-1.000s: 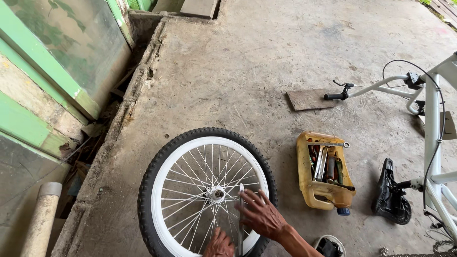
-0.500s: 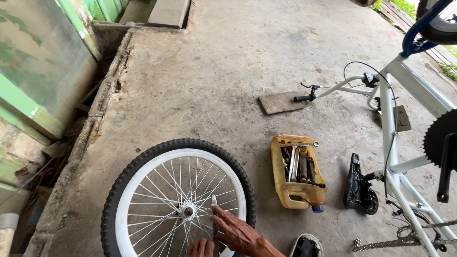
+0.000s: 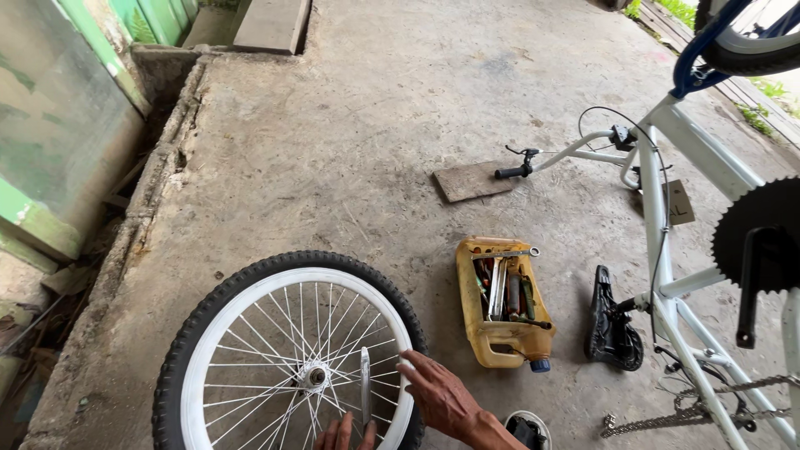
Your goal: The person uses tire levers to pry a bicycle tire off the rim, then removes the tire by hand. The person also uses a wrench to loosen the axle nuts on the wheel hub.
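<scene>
Two hands show at the bottom edge, both yours, both over the wheel. Largest first.

Concrete floor [image 3: 350, 142]: bare, stained, runs the whole view; a low kerb along its left side, green-painted wall beyond.

Bicycle frame [image 3: 667, 217]: white, upside down at the right, handlebar grip resting near a flat board [image 3: 475, 180]. Black chainring [image 3: 762, 233] with crank up at the right edge; loose chain [image 3: 667, 417] trailing on the floor below.

Wheel [image 3: 292, 358]: lies flat on the floor at lower centre, black tyre, white rim, silver spokes, hub near the middle. Bottom part cut off by the frame edge.

Yellow jug [image 3: 504, 304]: cut open along one side, lying just right of the wheel, tools packed inside, a wrench across its top end, blue cap at the bottom.

Black saddle [image 3: 612, 325]: on the floor between jug and frame.

Right hand [image 3: 442, 396]: fingers spread, resting on the white rim at the wheel's right side, holding nothing.

Left hand [image 3: 346, 435]: only fingertips visible at the lower edge, on the base of a slim metal bar [image 3: 365, 387] standing across the spokes beside the hub. Whether it is clamped on the bar, you cannot tell from here.
</scene>
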